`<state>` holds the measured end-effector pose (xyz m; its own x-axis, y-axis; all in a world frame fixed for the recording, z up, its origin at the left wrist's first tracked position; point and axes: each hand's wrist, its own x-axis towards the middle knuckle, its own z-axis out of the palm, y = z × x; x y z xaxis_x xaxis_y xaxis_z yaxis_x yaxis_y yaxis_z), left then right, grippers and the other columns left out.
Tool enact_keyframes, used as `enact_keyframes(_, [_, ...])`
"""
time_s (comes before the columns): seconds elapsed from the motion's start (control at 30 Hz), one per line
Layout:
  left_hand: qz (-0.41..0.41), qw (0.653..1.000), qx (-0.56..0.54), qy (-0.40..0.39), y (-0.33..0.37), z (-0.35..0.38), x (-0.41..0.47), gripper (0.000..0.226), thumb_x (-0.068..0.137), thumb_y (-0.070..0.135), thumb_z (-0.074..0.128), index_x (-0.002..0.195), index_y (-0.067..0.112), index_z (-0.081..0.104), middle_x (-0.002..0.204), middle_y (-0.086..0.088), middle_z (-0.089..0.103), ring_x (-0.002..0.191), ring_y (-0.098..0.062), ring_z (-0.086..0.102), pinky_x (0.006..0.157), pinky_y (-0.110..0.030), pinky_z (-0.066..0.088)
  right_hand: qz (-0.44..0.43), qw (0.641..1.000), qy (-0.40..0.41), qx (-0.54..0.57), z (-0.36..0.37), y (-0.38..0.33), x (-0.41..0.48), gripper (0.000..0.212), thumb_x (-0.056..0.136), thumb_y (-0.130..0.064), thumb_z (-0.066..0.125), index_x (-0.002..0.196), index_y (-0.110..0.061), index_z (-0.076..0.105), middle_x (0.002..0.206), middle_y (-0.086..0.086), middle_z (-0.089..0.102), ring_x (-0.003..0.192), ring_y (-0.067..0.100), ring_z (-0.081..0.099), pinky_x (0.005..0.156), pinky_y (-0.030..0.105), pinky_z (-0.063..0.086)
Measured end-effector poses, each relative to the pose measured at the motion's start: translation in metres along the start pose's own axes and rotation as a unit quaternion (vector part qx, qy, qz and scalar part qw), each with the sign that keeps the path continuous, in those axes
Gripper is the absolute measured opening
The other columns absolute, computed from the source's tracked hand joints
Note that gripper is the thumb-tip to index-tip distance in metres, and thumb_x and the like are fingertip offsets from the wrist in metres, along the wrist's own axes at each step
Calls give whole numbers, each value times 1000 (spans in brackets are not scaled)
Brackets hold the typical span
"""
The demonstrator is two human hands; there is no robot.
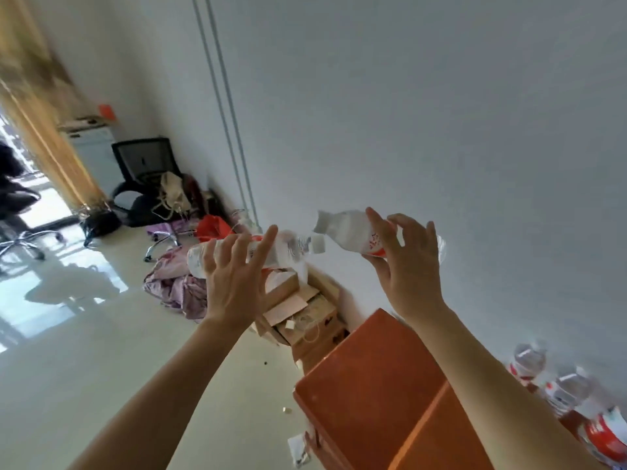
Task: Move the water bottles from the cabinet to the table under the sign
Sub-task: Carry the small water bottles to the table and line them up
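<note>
My left hand (237, 279) holds a clear water bottle (288, 247) lying sideways, its white cap pointing right, fingers spread along its side. In my right hand (403, 266) is a second water bottle (346, 230) with a red and white label, tilted with its cap up and to the left. Both bottles are raised in front of the white wall, above the orange cabinet (376, 395). Three more water bottles (566, 388) stand on the cabinet top at the lower right.
Cardboard boxes (305, 313) and a pink cloth heap (176, 283) lie on the glossy floor by the wall. A black office chair (146, 171) with bags stands further back, near a yellow curtain (44, 137). Another chair base (20, 239) shows at the far left.
</note>
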<state>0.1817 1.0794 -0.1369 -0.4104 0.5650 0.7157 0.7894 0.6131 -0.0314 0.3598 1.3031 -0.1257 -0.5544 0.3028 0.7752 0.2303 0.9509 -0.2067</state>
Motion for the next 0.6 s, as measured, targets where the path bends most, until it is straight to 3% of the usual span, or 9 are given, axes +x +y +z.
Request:
enact_keyframes(0.1, [-29, 998, 57, 21, -69, -33, -8, 90, 74, 13, 83, 149, 27, 38, 126, -18, 56, 120, -37, 44, 105, -66, 37, -58, 998, 5, -7, 25, -60, 31, 80, 86, -27, 76, 154, -30, 33, 133, 17, 55, 129, 36, 50, 113, 72, 27])
enact_keyframes(0.3, [-115, 970, 193, 92, -270, -126, -70, 86, 74, 11, 83, 149, 29, 44, 124, -18, 54, 117, -39, 48, 105, -57, 33, -160, 986, 26, 34, 122, -265, 82, 93, 79, -22, 86, 154, -33, 33, 132, 16, 54, 127, 34, 51, 115, 69, 27])
enact_keyframes(0.47, [-182, 938, 283, 82, -398, -197, -142, 76, 80, 22, 82, 148, 28, 49, 125, -19, 56, 119, -39, 46, 104, -57, 32, -233, 967, 24, 97, 195, -432, 95, 97, 77, -8, 85, 154, -36, 33, 130, 16, 53, 123, 30, 49, 114, 69, 26])
enact_keyframes(0.6, [-246, 901, 353, 60, -481, -252, -213, 77, 82, 24, 81, 150, 28, 47, 125, -20, 57, 118, -40, 46, 102, -60, 34, -298, 940, 24, 166, 244, -560, 97, 94, 78, -9, 84, 153, -37, 35, 132, 13, 46, 123, 28, 46, 115, 69, 24])
